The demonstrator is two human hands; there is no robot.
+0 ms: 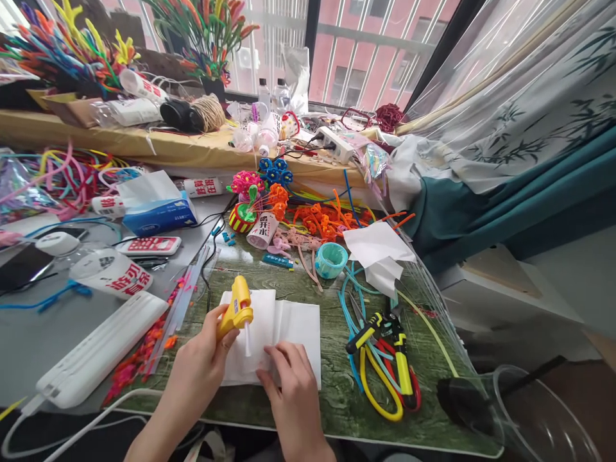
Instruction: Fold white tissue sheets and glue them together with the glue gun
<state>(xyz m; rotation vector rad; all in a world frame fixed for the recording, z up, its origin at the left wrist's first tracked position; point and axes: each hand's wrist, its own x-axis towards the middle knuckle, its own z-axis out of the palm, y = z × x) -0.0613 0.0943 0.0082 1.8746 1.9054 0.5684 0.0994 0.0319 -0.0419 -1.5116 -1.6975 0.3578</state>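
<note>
My left hand (205,359) is closed round the handle of a yellow hot glue gun (235,309), whose glue stick points down toward a white tissue (293,324) spread on the green wood-pattern mat (337,385). My right hand (291,385) rests on the near edge of that tissue with its fingers bent and pressed down on it. What lies under the fingertips is hidden.
Pliers and scissors with yellow and red handles (385,366) lie right of the tissue among blue and yellow pipe cleaners. A teal tape roll (331,258), orange pipe-cleaner flowers (317,218), a tissue box (156,208), a white power strip (96,350) and a clear bowl (529,410) surround the mat.
</note>
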